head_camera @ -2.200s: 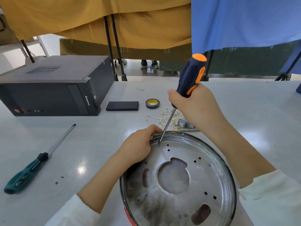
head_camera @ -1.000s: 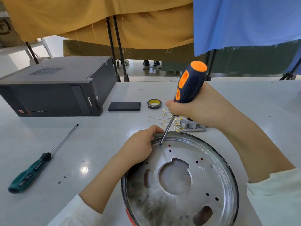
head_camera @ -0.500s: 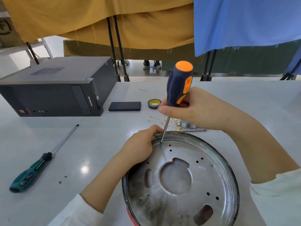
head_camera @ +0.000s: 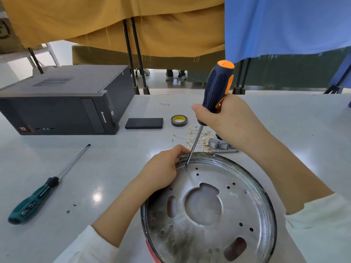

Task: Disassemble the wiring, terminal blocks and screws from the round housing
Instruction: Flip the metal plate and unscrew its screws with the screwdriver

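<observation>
— How does that round housing handle?

— It's stiff sheet metal, I'd guess light and apt to slide on the worktop, with a thin rim, so I take it by the far-left edge. It sits right in front of me; the loose wires and terminal blocks lie just beyond it.

— And your hands?

— My left hand curls over that rim, clamped on it. My right hand is wrapped round the screwdriver, leaning right, its tip in a screw near my left fingertips.
</observation>
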A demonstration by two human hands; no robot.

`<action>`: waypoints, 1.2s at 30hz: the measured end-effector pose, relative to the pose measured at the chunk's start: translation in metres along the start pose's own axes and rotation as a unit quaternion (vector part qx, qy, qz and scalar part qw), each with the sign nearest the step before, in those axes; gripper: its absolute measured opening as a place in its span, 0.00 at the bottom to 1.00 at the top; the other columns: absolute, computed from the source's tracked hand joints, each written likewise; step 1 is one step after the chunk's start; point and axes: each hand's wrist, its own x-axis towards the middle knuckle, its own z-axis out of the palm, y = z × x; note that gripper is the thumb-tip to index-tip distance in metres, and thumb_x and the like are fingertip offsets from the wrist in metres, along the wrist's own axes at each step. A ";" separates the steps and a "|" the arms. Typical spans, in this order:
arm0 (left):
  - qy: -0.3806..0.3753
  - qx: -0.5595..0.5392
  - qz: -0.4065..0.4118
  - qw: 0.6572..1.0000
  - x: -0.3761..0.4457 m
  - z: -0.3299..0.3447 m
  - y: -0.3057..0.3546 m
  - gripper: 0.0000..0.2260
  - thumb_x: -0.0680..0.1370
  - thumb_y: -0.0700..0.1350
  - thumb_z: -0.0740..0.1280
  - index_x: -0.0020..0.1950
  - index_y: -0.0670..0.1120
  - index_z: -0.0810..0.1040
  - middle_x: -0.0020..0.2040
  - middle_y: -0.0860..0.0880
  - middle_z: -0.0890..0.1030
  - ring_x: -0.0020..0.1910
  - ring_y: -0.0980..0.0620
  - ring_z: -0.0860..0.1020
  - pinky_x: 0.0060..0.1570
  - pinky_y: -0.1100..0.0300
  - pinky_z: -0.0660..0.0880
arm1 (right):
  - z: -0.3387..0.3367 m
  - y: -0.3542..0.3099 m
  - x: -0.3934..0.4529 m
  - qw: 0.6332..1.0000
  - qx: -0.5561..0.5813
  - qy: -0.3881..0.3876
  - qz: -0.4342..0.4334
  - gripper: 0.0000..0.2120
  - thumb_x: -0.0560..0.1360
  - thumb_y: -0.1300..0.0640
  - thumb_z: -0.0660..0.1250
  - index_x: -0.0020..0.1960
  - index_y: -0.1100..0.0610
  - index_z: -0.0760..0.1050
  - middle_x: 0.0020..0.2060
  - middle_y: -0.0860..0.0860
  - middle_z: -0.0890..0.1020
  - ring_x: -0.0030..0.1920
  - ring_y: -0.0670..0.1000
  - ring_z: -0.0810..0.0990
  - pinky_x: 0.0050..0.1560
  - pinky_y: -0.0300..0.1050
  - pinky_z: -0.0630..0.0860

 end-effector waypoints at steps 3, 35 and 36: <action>-0.001 -0.005 0.001 1.000 0.000 -0.001 0.000 0.24 0.77 0.33 0.55 0.66 0.56 0.70 0.61 0.51 0.80 0.59 0.50 0.76 0.54 0.56 0.74 | -0.005 -0.003 0.006 0.997 0.028 -0.071 -0.031 0.18 0.75 0.49 0.66 0.34 0.59 0.67 0.27 0.56 0.70 0.25 0.45 0.65 0.27 0.35 0.65; 0.001 -0.007 -0.010 1.000 0.000 0.000 0.000 0.24 0.77 0.33 0.55 0.66 0.58 0.69 0.60 0.51 0.80 0.58 0.51 0.76 0.53 0.57 0.74 | -0.040 0.005 0.019 0.959 0.117 -0.256 0.036 0.04 0.70 0.61 0.74 0.44 0.57 0.80 0.27 0.47 0.80 0.28 0.47 0.77 0.28 0.33 0.70; 0.000 -0.012 -0.011 1.000 0.000 0.000 0.000 0.25 0.76 0.32 0.55 0.66 0.57 0.70 0.61 0.51 0.79 0.59 0.52 0.76 0.54 0.56 0.74 | -0.040 0.005 0.019 0.957 0.121 -0.260 0.036 0.04 0.70 0.62 0.73 0.44 0.57 0.80 0.27 0.47 0.80 0.28 0.47 0.77 0.27 0.32 0.70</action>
